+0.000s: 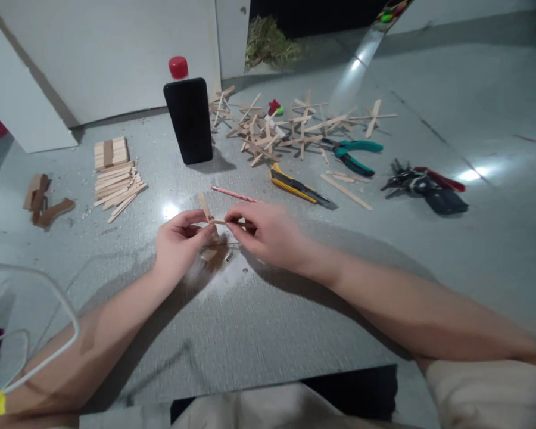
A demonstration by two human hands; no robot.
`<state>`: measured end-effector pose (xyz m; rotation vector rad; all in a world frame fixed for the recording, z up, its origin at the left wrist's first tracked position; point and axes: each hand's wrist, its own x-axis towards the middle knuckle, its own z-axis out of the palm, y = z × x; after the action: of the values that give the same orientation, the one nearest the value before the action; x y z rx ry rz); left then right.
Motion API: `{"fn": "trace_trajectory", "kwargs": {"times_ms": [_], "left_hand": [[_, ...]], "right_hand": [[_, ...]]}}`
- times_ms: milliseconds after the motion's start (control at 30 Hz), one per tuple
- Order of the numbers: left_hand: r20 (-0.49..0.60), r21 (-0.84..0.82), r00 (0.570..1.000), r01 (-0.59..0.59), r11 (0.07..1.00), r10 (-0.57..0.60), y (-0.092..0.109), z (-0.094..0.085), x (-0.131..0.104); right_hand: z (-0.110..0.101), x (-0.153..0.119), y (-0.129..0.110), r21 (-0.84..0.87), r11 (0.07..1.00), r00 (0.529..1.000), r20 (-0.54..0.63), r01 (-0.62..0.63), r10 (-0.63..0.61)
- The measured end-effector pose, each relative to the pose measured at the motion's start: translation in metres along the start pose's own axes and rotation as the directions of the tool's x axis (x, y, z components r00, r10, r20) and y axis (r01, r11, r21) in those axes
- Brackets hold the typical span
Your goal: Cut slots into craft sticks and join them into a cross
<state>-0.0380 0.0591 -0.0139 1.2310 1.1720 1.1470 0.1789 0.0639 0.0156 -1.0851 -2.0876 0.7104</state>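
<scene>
My left hand (181, 238) pinches a small wooden craft stick (204, 205) that stands up between thumb and fingers. Another stick (220, 222) runs sideways from it to my right hand (268, 232), whose fingers are closed on its other end. The two sticks meet at my left fingertips; whether they are fixed together I cannot tell. Below my hands lies a brown piece (214, 256), with a small metal-looking bit (229, 257) beside it. A pink pencil (233, 193) rests just beyond my hands, and a yellow utility knife (299, 187) lies further right.
Crossed sticks (301, 128) are heaped at the back. Loose sticks (116, 186) and a bundle (111, 154) lie left, near brown paper strips (44, 202). A black phone (190, 122) leans on a red-capped bottle (178, 67). Teal pliers (355, 156) and keys (424, 185) lie right.
</scene>
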Motion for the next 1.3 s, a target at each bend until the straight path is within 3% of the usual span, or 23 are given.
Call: {"fn": "trace_trajectory", "kwargs": {"times_ms": [500, 700, 1000, 1300], "left_hand": [[-0.004, 0.020, 0.996, -0.086, 0.996, 0.086, 0.002, 0.003, -0.002], [-0.021, -0.022, 0.998, -0.064, 0.998, 0.064, 0.000, 0.001, 0.000], [-0.001, -0.088, 1.000, 0.000, 0.996, 0.000, -0.018, -0.007, 0.006], [0.031, -0.101, 0.999, 0.024, 0.995, -0.020, -0.012, -0.003, 0.004]], "right_hand": [[0.003, -0.006, -0.002, -0.116, 0.985, 0.988, -0.066, 0.130, -0.138], [0.003, -0.007, -0.003, -0.150, 0.961, 0.960, -0.126, 0.232, -0.251], [0.001, -0.008, -0.005, -0.183, 0.941, 0.942, -0.127, 0.285, -0.310], [-0.008, -0.007, -0.011, -0.141, 0.947, 0.948, -0.095, 0.289, -0.303]]}}
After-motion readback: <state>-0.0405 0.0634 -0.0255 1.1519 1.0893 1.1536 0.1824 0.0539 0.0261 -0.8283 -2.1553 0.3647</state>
